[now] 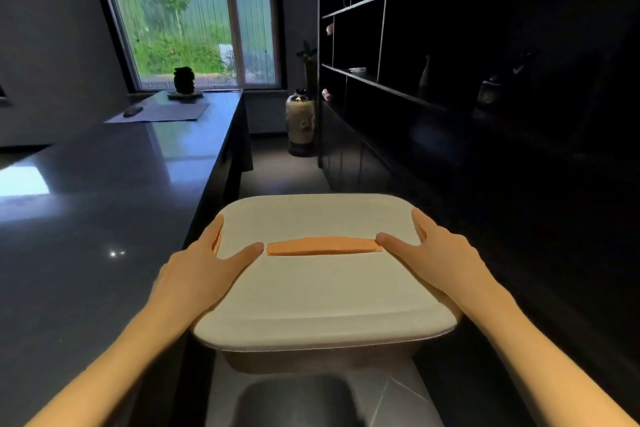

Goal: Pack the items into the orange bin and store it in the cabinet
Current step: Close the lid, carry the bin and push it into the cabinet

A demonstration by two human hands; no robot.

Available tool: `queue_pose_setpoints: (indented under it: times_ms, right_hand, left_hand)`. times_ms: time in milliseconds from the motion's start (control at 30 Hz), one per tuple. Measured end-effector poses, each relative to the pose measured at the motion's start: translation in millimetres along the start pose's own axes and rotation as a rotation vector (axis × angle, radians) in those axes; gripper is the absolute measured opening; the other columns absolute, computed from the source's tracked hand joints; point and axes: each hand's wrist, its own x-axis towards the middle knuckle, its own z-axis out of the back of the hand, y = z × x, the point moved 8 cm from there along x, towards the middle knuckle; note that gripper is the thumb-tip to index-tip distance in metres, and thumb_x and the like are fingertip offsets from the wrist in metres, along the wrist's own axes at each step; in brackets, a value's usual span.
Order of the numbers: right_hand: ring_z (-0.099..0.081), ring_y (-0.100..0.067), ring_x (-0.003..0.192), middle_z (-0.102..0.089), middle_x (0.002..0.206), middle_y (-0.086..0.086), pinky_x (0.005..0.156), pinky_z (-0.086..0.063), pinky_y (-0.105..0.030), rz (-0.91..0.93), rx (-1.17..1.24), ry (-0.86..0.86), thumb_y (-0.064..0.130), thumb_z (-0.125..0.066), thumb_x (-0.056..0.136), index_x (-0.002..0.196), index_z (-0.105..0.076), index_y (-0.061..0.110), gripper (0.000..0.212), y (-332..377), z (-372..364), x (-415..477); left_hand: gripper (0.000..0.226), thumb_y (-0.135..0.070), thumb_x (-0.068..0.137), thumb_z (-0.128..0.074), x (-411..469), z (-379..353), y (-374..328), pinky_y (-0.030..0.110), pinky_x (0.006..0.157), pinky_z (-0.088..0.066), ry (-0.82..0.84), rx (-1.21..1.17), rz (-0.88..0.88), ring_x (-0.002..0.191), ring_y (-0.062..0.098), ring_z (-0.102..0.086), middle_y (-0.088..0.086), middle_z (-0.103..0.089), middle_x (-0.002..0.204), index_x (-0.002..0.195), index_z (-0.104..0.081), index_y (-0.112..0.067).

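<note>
Lidded bin (322,295) held in aisle; left hand (204,267), right hand (440,260) grip opposite sides, thumbs on lid. Orange handle (323,246) runs hand to hand. Cabinet (349,159) lies rightward, right hand nearer.

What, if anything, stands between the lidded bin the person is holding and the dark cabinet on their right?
Nothing visible. The left hand and right hand grip the bin directly, and no object shows between it and the cabinet. The vase stands far down the aisle, out of the path.
</note>
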Motion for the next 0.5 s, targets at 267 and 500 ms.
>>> queue_pose_setpoints:
  times_ms: [267,500]
  right_hand:
    - [-0.058,-0.029,0.102,-0.058,0.125,-0.003,0.069,-0.043,-0.037,-0.073,0.023,-0.026,0.089,-0.034,0.060,0.142,-0.014,0.039,0.098,24.1,-57.8,185.4]
    - [-0.056,-0.030,0.104,-0.059,0.119,-0.003,0.080,-0.047,-0.045,-0.074,0.012,-0.026,0.092,-0.030,0.057,0.139,-0.011,0.042,0.097,55.3,-89.7,321.3]
  left_hand:
    - [0.097,-0.090,0.056,-0.030,209.8,-56.5,11.7,0.048,0.090,-0.044,0.039,-0.021,0.019,0.111,0.034,-0.055,0.006,-0.055,0.131,0.141,-0.010,-0.047]
    - [0.084,-0.077,0.068,-0.046,359.7,-88.0,13.7,0.040,0.077,-0.041,0.010,-0.101,-0.011,0.095,0.026,-0.056,0.006,-0.057,0.128,0.141,-0.019,-0.044]
